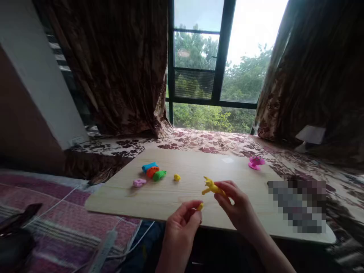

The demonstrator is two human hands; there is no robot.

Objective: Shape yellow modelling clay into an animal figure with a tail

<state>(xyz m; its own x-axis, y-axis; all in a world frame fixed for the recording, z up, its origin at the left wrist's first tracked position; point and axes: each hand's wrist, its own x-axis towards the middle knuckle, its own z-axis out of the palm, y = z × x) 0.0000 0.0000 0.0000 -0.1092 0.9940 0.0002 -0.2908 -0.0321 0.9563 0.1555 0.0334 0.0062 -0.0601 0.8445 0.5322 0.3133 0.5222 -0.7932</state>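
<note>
Over the table's front edge, my left hand (183,223) pinches a small yellow piece (200,207) between thumb and fingers. To its right, my right hand (234,199) is closed around one end of a yellow figure (212,186) with thin projecting parts. The two yellow things are apart. A small yellow lump (176,177) lies on the table beyond my left hand. Farther left sit a blue piece (148,167), an orange piece (152,172) and a green piece (159,175), close together, with a pink piece (139,183) in front of them. Their exact kind is unclear.
A bright pink object (256,162) stands at the table's (119,197) far right. A pixelated patch (298,206) covers something at the right edge. Behind are a flower-patterned cloth (204,142), curtains and a window. A white power strip (104,250) lies at lower left.
</note>
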